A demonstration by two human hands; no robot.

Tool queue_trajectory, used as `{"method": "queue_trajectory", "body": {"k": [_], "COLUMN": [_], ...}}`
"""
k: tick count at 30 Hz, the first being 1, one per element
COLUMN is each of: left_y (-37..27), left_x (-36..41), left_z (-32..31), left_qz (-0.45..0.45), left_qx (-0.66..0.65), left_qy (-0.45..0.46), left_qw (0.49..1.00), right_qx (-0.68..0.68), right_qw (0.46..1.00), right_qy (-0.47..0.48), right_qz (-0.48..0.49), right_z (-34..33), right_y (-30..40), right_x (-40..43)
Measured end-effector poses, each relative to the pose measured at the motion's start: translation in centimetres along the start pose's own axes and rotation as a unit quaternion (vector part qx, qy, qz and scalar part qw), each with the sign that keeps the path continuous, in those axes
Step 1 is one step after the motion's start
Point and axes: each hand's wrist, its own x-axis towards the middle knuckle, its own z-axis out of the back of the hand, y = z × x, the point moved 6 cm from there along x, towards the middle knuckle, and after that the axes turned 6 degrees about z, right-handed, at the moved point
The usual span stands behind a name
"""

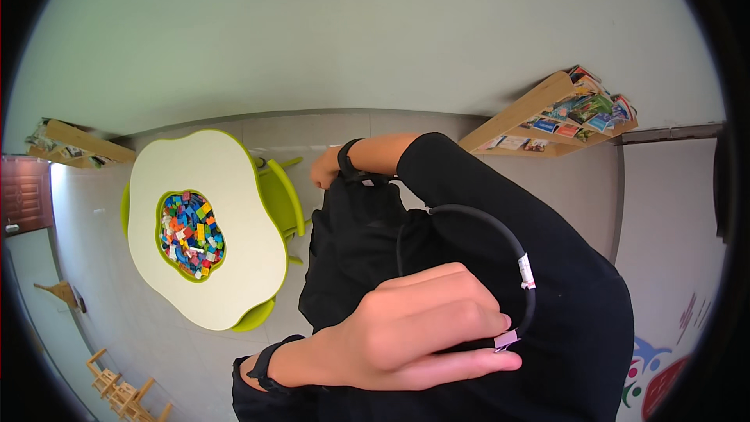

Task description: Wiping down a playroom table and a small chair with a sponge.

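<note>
Close to the camera, my left hand (422, 328) pinches a black cable (498, 225) between thumb and fingers. A small pale label (505, 340) is wrapped on the cable at the fingertips. A second white label (526, 271) sits higher along the cable's curve. My right hand (325, 167) is lower down beside the front of my black shirt (351, 246), with its fingers curled and partly hidden. A black band (345, 158) circles the right wrist and another dark band (265, 368) the left.
A white, wavy-edged table (246, 246) has a recessed tub of coloured building bricks (188, 234). Green chairs (281, 199) stand against it. Wooden racks with booklets (521, 105) and a smaller rack (88, 143) line the wall. Wooden stools (126, 392) stand at lower left.
</note>
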Motion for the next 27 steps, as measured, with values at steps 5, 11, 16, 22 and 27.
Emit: {"method": "queue_trajectory", "body": {"k": [5,11,16,22,27], "left_y": [-0.8,-1.5,2.2,11.8,22.7], "left_x": [-0.3,-7.7,-24.7,-47.5,-52.0], "left_z": [0.5,6.9,17.8,19.1,16.1], "left_qz": [0.048,0.13,0.158,0.218,0.248], "left_qx": [0.02,0.1,0.072,0.063,-0.028], "left_qy": [0.008,-0.195,-0.618,-0.865,-0.915], "left_qw": [0.999,0.967,0.767,0.448,0.317], "right_qx": [-0.003,-0.033,0.337,0.544,0.38], "right_qw": [0.996,0.984,0.895,0.807,0.879], "right_qy": [-0.061,-0.032,-0.287,-0.215,-0.253], "right_qz": [0.064,0.173,0.056,0.079,0.137], "right_z": [-0.5,2.9,13.4,25.3,34.2], "right_y": [-0.6,2.6,0.1,4.0,2.6], "right_x": [0.5,0.6,-2.2,4.3,17.9]}}
